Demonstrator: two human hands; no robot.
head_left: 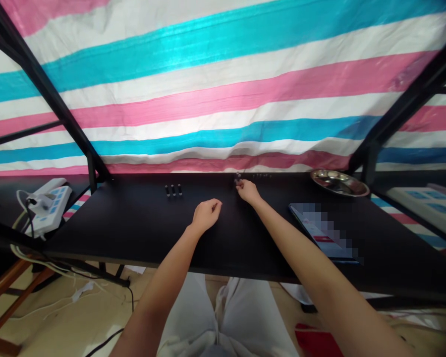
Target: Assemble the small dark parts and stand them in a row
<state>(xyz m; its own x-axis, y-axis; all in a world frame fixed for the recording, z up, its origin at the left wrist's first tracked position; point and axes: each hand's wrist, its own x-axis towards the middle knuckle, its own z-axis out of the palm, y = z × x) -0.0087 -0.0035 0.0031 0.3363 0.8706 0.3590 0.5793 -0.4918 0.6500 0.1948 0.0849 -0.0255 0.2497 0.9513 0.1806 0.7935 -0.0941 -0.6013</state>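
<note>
My left hand rests on the black table near its middle, its fingers curled into a loose fist; I cannot make out anything inside. My right hand reaches to the far edge, fingers pinched on a small dark piece that is too small to name. Three small dark upright cylinders stand in a row to the left of both hands. A few more tiny dark pieces lie along the far edge, right of my right hand.
A metal dish sits at the far right. A dark tablet lies flat on the right side. A white power strip with cables sits left of the table. Black frame bars rise at both sides, and a striped tarp hangs behind.
</note>
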